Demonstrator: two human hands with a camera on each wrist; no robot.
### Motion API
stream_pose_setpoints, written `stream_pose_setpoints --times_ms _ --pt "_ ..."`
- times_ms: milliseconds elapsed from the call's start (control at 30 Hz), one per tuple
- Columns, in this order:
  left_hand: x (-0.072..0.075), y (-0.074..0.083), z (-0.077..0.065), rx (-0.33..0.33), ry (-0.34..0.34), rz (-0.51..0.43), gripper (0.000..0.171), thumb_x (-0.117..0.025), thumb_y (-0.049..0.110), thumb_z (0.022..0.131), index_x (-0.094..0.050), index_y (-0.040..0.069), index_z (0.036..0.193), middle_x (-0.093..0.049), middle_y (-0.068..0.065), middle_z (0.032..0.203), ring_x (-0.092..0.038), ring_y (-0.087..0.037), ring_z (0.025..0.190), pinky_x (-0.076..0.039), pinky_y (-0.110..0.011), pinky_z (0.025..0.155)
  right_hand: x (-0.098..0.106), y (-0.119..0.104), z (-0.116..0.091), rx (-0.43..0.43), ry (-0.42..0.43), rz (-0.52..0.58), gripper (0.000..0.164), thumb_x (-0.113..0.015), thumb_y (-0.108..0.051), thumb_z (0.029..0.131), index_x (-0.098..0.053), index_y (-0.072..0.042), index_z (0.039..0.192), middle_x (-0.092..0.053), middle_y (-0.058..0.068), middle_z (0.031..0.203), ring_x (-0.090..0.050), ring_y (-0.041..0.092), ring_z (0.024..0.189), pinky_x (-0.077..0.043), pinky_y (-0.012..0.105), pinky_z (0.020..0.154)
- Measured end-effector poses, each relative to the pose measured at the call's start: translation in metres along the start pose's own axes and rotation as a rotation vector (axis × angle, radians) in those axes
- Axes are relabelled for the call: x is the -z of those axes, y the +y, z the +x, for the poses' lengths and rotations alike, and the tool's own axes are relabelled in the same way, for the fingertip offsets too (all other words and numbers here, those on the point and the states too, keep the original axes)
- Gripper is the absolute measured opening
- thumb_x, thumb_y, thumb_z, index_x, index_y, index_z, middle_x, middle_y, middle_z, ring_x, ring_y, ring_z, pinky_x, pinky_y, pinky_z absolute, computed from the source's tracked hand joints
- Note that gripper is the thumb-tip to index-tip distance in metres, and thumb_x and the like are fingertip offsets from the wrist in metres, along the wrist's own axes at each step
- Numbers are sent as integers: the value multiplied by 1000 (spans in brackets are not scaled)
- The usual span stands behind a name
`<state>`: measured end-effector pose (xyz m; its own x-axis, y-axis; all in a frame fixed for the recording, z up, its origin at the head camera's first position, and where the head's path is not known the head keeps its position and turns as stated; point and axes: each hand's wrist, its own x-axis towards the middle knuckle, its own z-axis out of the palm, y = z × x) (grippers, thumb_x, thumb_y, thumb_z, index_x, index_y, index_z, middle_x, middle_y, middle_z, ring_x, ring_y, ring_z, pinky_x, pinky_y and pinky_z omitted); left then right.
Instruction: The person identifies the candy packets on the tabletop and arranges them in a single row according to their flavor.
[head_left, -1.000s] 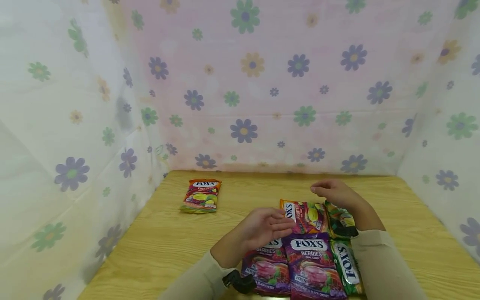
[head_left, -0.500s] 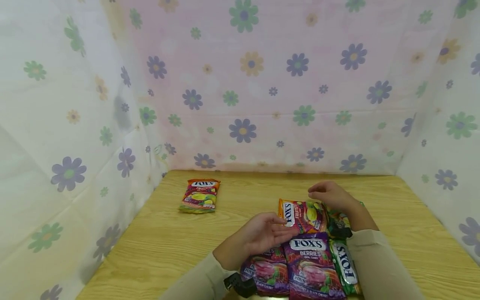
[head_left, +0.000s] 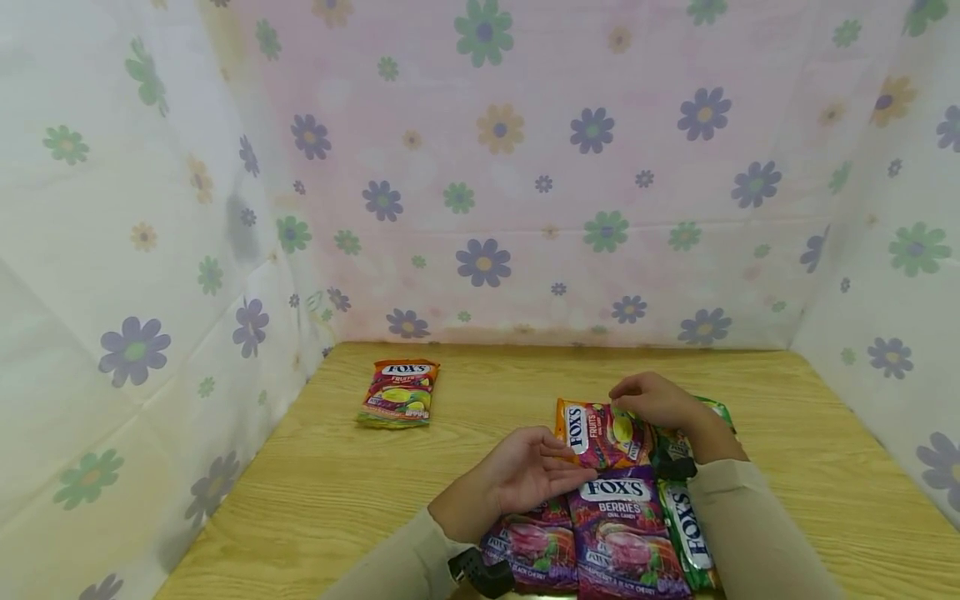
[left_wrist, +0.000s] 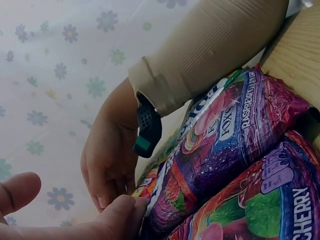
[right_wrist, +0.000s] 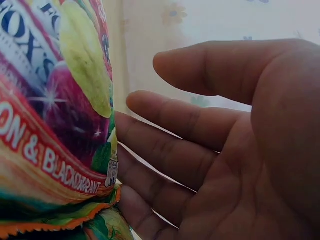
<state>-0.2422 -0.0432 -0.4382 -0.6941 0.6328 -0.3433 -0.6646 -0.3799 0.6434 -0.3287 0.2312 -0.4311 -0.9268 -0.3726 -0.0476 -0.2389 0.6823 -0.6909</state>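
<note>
A fruit candy bag (head_left: pixel 592 437) in red and orange lies sideways at the far side of a group of candy bags. My left hand (head_left: pixel 517 475) is held palm inward at its near left corner, fingers extended and thumb apart. At its far right side is my right hand (head_left: pixel 660 404), fingertips right at the bag's edge; in the right wrist view those fingers (right_wrist: pixel 170 120) are loosely straight. Nearer lie two purple berry candy bags (head_left: pixel 630 537), the left one partly behind my left hand. One green bag (head_left: pixel 688 533) lies beside them; another (head_left: pixel 716 408) is partly hidden under my right wrist.
A second fruit candy bag (head_left: pixel 400 393) lies apart at the back left of the wooden table (head_left: pixel 337 500). Flower-printed cloth (head_left: pixel 540 208) walls the table at the back and on both sides.
My right hand has come nearer and slightly left, down to the fruit candy bag's far edge. My left hand has shifted slightly nearer and right, toward the bag's near corner.
</note>
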Motion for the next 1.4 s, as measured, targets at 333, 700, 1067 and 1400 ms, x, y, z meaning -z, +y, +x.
stream_pose_setpoints --times_ms 333,700,1067,1400 --pt "2 -2 2 1 3 -20 68 -49 14 100 -18 -15 154 -7 -42 161 -32 -52 149 -34 -47 123 -5 5 0 -26 13 21 37 -58 -22 105 -66 3 131 -68 21 129 -67 30 111 -57 52 95" --pt "6 -1 3 -5 -11 5 71 -44 16 103 -12 -19 156 -16 -42 161 -28 -51 152 -29 -49 126 -2 0 1 -55 60 37 36 -58 -22 104 -67 1 131 -66 21 131 -61 26 88 -55 39 73" --pt "8 0 6 -84 30 1 68 -46 16 100 -21 -20 152 -25 -42 158 -33 -50 149 -29 -50 125 2 -8 -1 -49 108 22 34 -57 -22 105 -69 0 128 -67 20 129 -65 27 92 -58 45 83" --pt "12 7 8 -146 68 28 65 -48 16 98 -29 -19 150 -32 -41 157 -37 -51 147 -31 -51 124 7 -18 -3 -55 146 36 34 -55 -27 107 -70 -4 127 -65 21 132 -61 26 95 -54 37 78"
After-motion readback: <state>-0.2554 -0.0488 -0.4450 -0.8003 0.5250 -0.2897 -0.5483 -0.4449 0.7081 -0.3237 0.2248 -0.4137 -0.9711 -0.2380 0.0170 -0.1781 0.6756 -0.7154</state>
